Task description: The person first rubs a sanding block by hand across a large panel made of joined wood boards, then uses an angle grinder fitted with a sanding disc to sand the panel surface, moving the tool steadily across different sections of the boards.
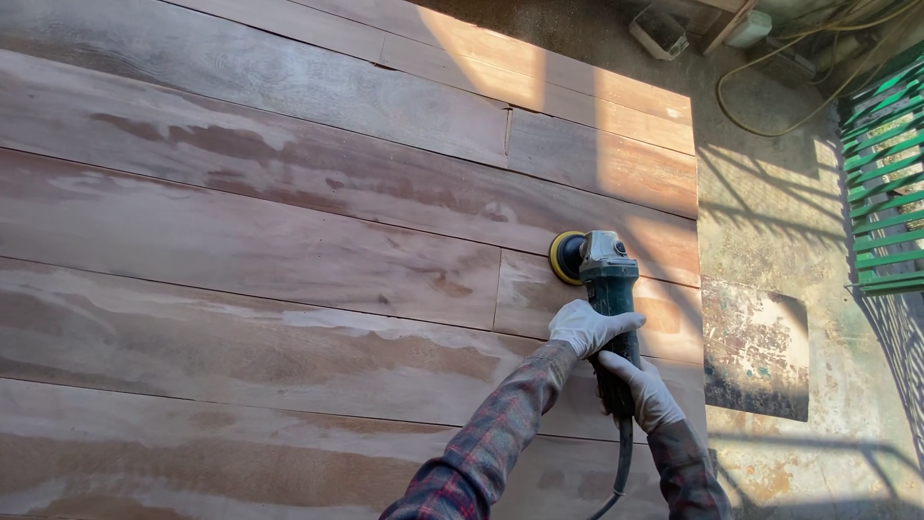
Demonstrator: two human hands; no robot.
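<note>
Firmly on the angle grinder [604, 279] — left hand [587, 327], right hand [643, 390]

Yellow sanding pad [565, 257], plaid sleeves [500, 433]

Left hand [587, 327] wore pale grey work glove, fabric wrinkled at knuckles. Right hand [647, 390] wore matching glove. Both forearms covered by long plaid flannel sleeves [500, 433], dark red and grey-blue check, cuffs reaching glove edges. 2 gloves, 2 sleeves, same pattern on both.

Dark green angle grinder [608, 289], yellow sanding disc [564, 257] flat against wooden panel [289, 241]
</note>
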